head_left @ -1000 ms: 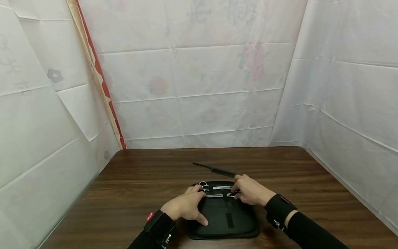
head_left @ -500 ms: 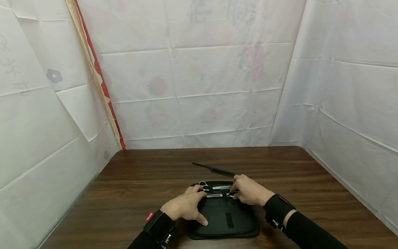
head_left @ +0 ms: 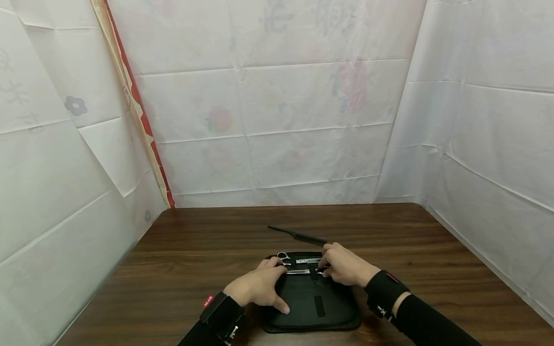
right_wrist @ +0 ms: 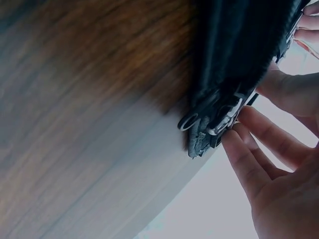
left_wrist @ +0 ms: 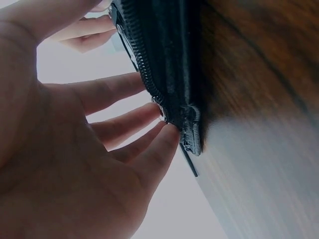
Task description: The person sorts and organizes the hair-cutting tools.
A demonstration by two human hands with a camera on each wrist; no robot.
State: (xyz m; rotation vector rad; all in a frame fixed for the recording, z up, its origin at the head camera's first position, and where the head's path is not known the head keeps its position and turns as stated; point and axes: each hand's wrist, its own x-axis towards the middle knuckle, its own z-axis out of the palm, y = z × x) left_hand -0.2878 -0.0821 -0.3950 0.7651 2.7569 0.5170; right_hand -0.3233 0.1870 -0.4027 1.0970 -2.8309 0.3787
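"How do the hands look from your end?"

"Apart from each other. My left hand (head_left: 259, 283) lies with fingers extended on the left edge of a flat black zip-edged case (head_left: 298, 302), thumb spread lower down. My right hand (head_left: 349, 266) has its fingers at the case's upper right; I can't tell whether they pinch or only touch."

"And the case?"

"Lower centre of the frame, on the brown wood-grain worktop (head_left: 203, 230). It carries a slim silver scissors-like tool (head_left: 298, 272), handle end under my right hand, and above that a second silver tool with a ring handle (head_left: 307, 261) at its left. A black comb with a thin tail (head_left: 309, 238) slants just beyond."

"What worries you?"

"A sideways tug by the right fingers could work the lower tool loose, I'd judge, or swing a blade towards the left fingertips. Too little pressure on the left, and the whole case might slide."

"What can't you see?"

"The right fingertips and the lower tool's handle are mostly covered. The comb's near end disappears by my right knuckles. Both wrist views catch the case edge-on, so the tools barely show there."
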